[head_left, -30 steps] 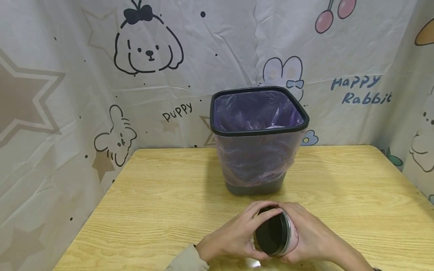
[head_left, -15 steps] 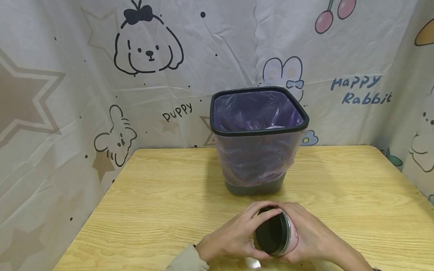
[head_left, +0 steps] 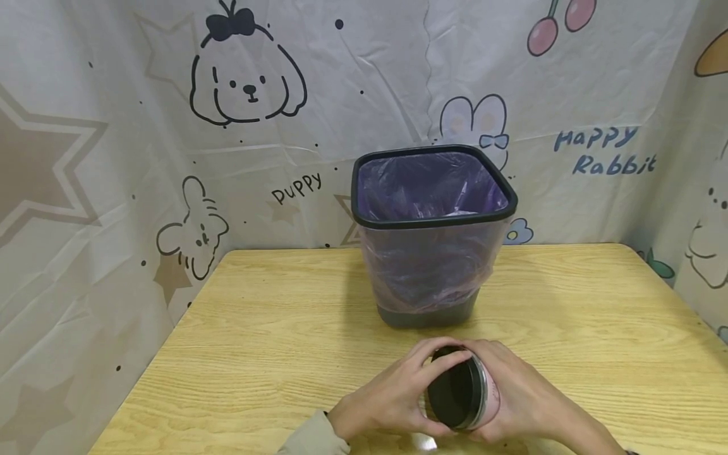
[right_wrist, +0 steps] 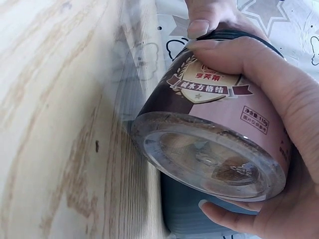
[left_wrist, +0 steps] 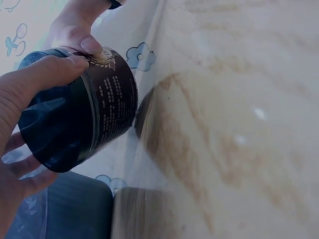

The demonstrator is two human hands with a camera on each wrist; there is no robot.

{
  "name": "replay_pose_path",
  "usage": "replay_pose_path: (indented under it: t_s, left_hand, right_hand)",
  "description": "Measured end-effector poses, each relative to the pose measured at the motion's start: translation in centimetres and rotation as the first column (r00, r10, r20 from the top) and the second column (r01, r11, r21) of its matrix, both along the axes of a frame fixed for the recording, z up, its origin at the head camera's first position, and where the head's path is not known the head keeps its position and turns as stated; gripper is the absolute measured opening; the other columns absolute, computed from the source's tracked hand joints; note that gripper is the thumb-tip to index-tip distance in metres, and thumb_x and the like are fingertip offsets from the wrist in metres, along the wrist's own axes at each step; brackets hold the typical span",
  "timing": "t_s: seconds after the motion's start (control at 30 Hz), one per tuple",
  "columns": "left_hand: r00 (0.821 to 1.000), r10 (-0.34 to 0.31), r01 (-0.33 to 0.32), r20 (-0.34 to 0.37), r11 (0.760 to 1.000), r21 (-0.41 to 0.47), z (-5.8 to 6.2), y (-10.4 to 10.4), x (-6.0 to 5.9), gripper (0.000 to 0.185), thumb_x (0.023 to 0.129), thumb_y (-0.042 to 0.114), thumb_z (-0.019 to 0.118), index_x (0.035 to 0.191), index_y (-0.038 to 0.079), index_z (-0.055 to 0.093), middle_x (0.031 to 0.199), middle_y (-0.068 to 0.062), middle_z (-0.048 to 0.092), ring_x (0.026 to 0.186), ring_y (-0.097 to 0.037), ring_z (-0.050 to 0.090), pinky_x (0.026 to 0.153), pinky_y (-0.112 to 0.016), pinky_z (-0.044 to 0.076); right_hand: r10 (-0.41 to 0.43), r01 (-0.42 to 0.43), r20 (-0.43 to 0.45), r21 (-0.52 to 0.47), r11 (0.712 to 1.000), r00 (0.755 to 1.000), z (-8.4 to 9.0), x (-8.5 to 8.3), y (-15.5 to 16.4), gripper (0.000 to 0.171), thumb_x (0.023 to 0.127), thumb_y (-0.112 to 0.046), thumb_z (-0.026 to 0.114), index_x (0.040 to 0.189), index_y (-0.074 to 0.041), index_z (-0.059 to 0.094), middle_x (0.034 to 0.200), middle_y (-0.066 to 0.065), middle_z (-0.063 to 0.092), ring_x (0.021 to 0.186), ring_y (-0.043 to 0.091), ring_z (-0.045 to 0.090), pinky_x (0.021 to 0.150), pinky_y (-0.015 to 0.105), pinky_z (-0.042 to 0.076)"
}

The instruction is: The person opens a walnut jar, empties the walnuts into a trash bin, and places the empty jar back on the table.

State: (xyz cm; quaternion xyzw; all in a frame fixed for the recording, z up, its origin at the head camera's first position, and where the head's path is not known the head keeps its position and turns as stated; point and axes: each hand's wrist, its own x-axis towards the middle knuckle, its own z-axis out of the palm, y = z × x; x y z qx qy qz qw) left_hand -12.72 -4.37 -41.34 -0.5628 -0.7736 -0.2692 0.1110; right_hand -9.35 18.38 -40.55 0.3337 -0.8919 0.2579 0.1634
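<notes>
Near the front of the table, both hands hold a clear plastic jar (right_wrist: 209, 162) with a pink and brown label (right_wrist: 229, 107) and a black lid (head_left: 455, 393). My left hand (head_left: 395, 395) grips the lid, its thumb and fingers spread around the rim. Around the labelled body curls my right hand (head_left: 520, 395). The jar tilts, lid toward the left and base toward the right. Brown residue shows through its base in the right wrist view. Its lower edge is at or very near the tabletop; whether it touches, I cannot tell.
Behind the hands stands a grey trash bin (head_left: 426, 319) with a black rim and a purple plastic liner (head_left: 426, 265). The wooden table (head_left: 267, 316) reaches back to a cloth backdrop (head_left: 364, 69) printed with cartoons.
</notes>
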Motion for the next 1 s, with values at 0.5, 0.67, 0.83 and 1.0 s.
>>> replay_pose_path:
  t_s: [0.5, 0.67, 0.83, 1.0]
  left_hand:
    - [0.999, 0.017, -0.016, -0.042, 1.000, 0.018, 0.19, -0.02, 0.00, 0.101, 0.066, 0.040, 0.087, 0.148, 0.017, 0.033, 0.148, -0.005, 0.032, 0.132, -0.016, 0.037, 0.107, -0.024, 0.034]
    - [0.997, 0.003, -0.002, -0.080, 1.000, 0.015, 0.28, 0.10, -0.04, 0.103, 0.064, 0.042, 0.088, 0.147, 0.016, 0.033, 0.147, -0.007, 0.033, 0.135, -0.015, 0.034, 0.110, -0.024, 0.030]
    - [0.998, -0.011, 0.011, -0.066, 1.000, 0.004, 0.27, 0.09, 0.05, 0.103, 0.066, 0.038, 0.088, 0.148, 0.016, 0.030, 0.149, -0.008, 0.030, 0.136, -0.016, 0.033, 0.110, -0.023, 0.030]
    - [0.998, 0.005, -0.004, -0.056, 1.000, 0.006, 0.21, 0.07, 0.08, 0.103, 0.067, 0.039, 0.087, 0.149, 0.017, 0.030, 0.149, -0.007, 0.031, 0.134, -0.016, 0.035, 0.108, -0.024, 0.033]
  right_hand:
    - [-0.006, 0.006, 0.011, -0.003, 1.000, 1.000, -0.05, -0.06, 0.01, 0.107, 0.041, -0.051, 0.093, 0.132, -0.016, 0.051, 0.120, -0.016, 0.054, 0.104, 0.009, 0.054, 0.079, 0.033, 0.054]
    - [-0.011, 0.011, 0.031, -0.006, 1.000, 0.999, 0.01, -0.01, 0.09, 0.106, 0.040, -0.050, 0.094, 0.132, -0.017, 0.051, 0.120, -0.016, 0.055, 0.103, 0.007, 0.053, 0.079, 0.031, 0.054]
    - [-0.008, 0.008, 0.038, -0.006, 1.000, 0.999, 0.04, -0.01, 0.06, 0.106, 0.041, -0.050, 0.094, 0.132, -0.017, 0.051, 0.120, -0.016, 0.054, 0.103, 0.007, 0.053, 0.078, 0.031, 0.054]
    - [-0.005, 0.006, 0.030, -0.011, 1.000, 1.000, 0.06, 0.04, -0.03, 0.107, 0.041, -0.049, 0.094, 0.134, -0.018, 0.050, 0.120, -0.017, 0.053, 0.103, 0.007, 0.053, 0.077, 0.031, 0.054]
